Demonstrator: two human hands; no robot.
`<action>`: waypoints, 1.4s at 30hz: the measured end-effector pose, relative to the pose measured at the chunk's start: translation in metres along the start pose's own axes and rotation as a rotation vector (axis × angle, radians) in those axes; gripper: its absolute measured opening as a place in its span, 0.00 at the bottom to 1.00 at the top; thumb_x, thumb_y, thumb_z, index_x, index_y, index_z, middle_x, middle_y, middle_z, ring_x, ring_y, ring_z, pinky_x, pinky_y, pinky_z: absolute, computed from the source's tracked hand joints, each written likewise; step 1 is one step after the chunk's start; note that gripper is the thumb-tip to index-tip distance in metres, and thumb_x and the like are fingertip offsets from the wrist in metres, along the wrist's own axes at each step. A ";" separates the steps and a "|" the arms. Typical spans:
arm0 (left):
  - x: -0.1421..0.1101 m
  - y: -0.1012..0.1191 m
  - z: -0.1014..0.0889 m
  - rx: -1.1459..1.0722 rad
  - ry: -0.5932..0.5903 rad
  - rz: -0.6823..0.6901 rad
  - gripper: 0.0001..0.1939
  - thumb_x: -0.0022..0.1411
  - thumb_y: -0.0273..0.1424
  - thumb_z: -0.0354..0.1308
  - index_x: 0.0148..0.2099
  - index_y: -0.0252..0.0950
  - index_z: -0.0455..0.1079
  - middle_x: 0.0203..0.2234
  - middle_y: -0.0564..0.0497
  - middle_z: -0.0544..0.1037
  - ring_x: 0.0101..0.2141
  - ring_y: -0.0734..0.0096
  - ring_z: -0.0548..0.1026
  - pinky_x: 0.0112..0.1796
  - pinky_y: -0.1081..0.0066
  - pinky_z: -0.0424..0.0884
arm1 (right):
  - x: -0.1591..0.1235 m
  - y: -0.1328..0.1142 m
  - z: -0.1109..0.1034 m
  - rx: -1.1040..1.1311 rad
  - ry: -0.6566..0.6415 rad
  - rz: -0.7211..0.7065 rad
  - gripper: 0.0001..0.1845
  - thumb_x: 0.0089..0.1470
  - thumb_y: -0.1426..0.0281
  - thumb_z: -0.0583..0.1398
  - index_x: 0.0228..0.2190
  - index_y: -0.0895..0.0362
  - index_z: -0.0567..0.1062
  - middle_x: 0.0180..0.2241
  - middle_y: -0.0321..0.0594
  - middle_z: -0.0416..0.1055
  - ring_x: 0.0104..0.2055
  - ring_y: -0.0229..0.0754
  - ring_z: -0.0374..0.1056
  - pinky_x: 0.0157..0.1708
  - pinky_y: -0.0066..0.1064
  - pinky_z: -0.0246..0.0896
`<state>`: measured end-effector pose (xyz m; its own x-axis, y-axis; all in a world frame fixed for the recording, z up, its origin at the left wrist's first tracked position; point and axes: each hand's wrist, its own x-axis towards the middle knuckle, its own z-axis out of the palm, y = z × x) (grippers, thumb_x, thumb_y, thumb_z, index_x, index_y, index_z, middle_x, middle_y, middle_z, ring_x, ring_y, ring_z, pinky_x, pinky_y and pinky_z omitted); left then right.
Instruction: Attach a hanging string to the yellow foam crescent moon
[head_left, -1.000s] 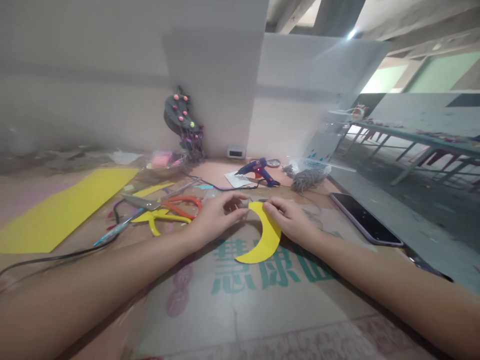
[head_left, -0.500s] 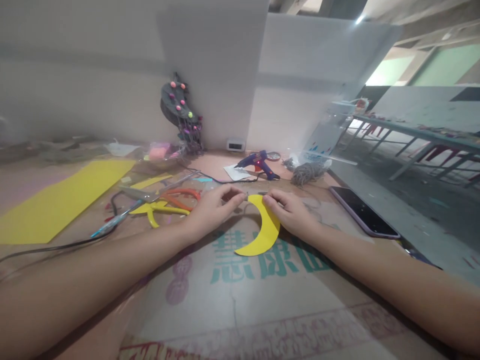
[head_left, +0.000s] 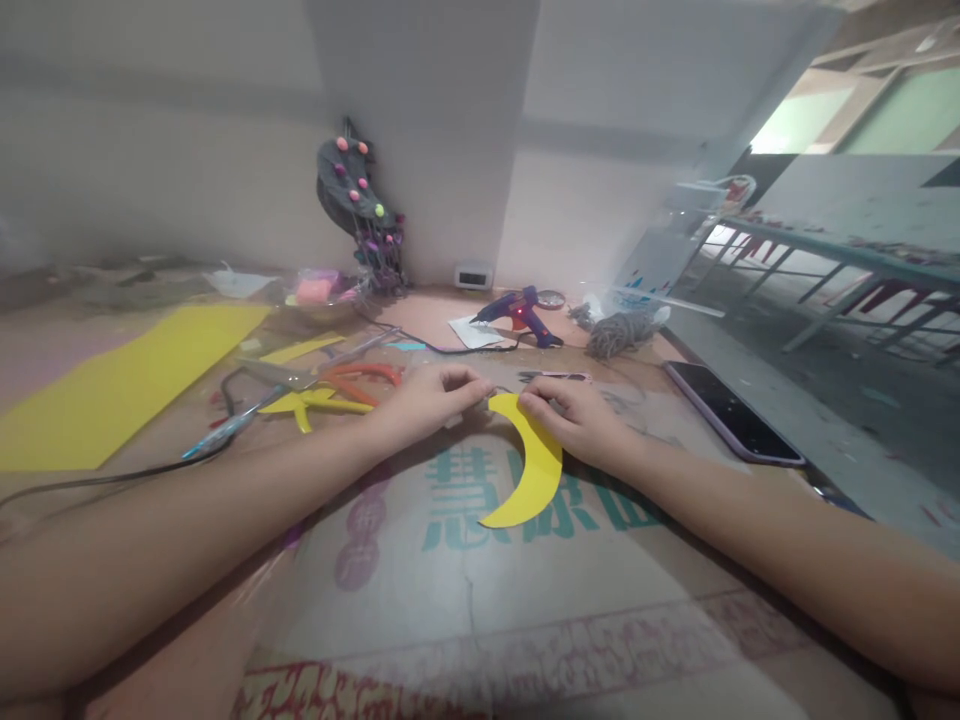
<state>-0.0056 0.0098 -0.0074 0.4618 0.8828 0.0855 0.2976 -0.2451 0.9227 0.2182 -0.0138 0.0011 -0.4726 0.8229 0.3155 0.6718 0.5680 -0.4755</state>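
A yellow crescent-moon cutout stands out over the printed board, its lower tip pointing left. My right hand pinches it near the upper end, thumb on the front face. Close to the crescent's upper tip, my left hand has its thumb and forefinger pressed together. A small greyish bit shows at those fingertips, too little to name. Just behind the hands lies a small dark-bladed tool.
Left are orange-handled scissors, a yellow-handled tool and a yellow sheet. Behind are a glue gun, grey yarn and a grey crescent ornament with coloured balls. A phone lies right.
The crescent has shifted slightly down and right, and my left fingertips sit a little lower. The small dark-bladed tool shows more fully behind my hands. The view has tilted slightly.
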 end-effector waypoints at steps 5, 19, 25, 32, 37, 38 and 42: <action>0.000 -0.001 0.000 0.044 0.034 0.066 0.25 0.62 0.51 0.52 0.36 0.34 0.75 0.23 0.53 0.72 0.22 0.75 0.68 0.22 0.77 0.61 | 0.001 0.000 0.000 -0.011 0.012 0.014 0.16 0.62 0.62 0.51 0.27 0.56 0.70 0.27 0.38 0.71 0.30 0.40 0.65 0.29 0.29 0.55; -0.001 0.000 0.003 0.109 -0.056 0.052 0.22 0.61 0.49 0.54 0.34 0.34 0.73 0.23 0.53 0.73 0.22 0.75 0.68 0.20 0.77 0.60 | 0.000 0.000 0.000 0.123 -0.119 0.028 0.15 0.61 0.61 0.55 0.32 0.56 0.75 0.29 0.37 0.72 0.31 0.39 0.66 0.30 0.28 0.57; 0.000 0.001 0.002 0.122 -0.046 0.037 0.21 0.62 0.47 0.53 0.34 0.34 0.72 0.25 0.52 0.74 0.24 0.74 0.69 0.22 0.76 0.61 | 0.001 0.002 0.001 0.166 -0.102 0.042 0.13 0.60 0.63 0.55 0.30 0.57 0.74 0.27 0.36 0.71 0.30 0.38 0.65 0.30 0.27 0.57; 0.001 -0.002 0.001 0.148 -0.027 0.045 0.21 0.63 0.48 0.53 0.34 0.35 0.72 0.26 0.52 0.76 0.25 0.74 0.70 0.24 0.76 0.62 | 0.002 0.001 0.001 0.211 -0.136 0.055 0.12 0.59 0.64 0.55 0.31 0.58 0.74 0.28 0.37 0.72 0.30 0.38 0.65 0.29 0.27 0.56; 0.002 -0.004 0.002 0.100 -0.013 0.026 0.20 0.62 0.48 0.54 0.35 0.35 0.72 0.26 0.52 0.77 0.26 0.73 0.72 0.25 0.76 0.64 | 0.002 0.000 0.001 0.211 -0.134 0.065 0.11 0.59 0.65 0.55 0.32 0.57 0.75 0.29 0.38 0.73 0.31 0.39 0.66 0.29 0.28 0.56; 0.001 -0.004 0.002 0.082 -0.017 0.011 0.20 0.62 0.48 0.55 0.35 0.35 0.72 0.26 0.52 0.76 0.26 0.73 0.72 0.24 0.76 0.64 | 0.002 -0.001 0.001 0.213 -0.136 0.070 0.11 0.58 0.65 0.55 0.32 0.57 0.75 0.29 0.38 0.73 0.31 0.39 0.66 0.29 0.28 0.57; 0.002 -0.006 0.003 0.026 -0.042 0.012 0.21 0.64 0.48 0.52 0.34 0.34 0.71 0.24 0.53 0.75 0.23 0.75 0.70 0.23 0.77 0.63 | 0.002 -0.001 0.001 0.248 -0.143 0.103 0.12 0.57 0.63 0.55 0.31 0.57 0.75 0.28 0.38 0.72 0.30 0.39 0.65 0.28 0.28 0.56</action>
<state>-0.0034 0.0119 -0.0138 0.5004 0.8621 0.0804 0.3127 -0.2665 0.9117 0.2162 -0.0123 0.0016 -0.4967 0.8558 0.1446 0.5686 0.4468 -0.6907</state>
